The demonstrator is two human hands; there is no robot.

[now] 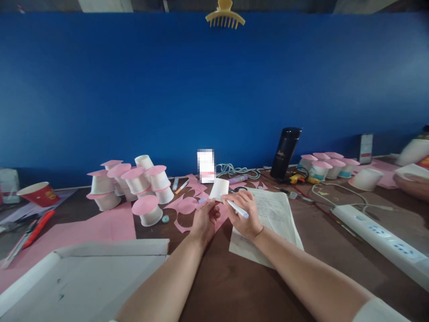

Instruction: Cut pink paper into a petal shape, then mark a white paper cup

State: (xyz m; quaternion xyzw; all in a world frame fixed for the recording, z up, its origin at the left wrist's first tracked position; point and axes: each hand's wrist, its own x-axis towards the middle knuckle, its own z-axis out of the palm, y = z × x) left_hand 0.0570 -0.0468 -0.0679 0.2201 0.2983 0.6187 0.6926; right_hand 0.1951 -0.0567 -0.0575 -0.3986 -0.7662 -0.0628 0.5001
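Observation:
A small white paper cup [220, 188] is tilted between my hands at the middle of the table. My left hand [205, 218] pinches its lower edge from the left. In my right hand [244, 211] is a white pen [238, 209], its tip end close to the cup's lower right and its light-blue end pointing toward me. Pink paper scraps with round holes [187, 205] lie to the left of the cup. Under my right wrist rests a printed sheet [276, 219].
White cups with pink discs [147, 209] stand stacked at the left, near pink paper [97, 226] and a box lid [110, 277]. A black bottle [284, 154], more cups [321, 170], a power strip [378, 237] and another person's hand [412, 185] are at the right.

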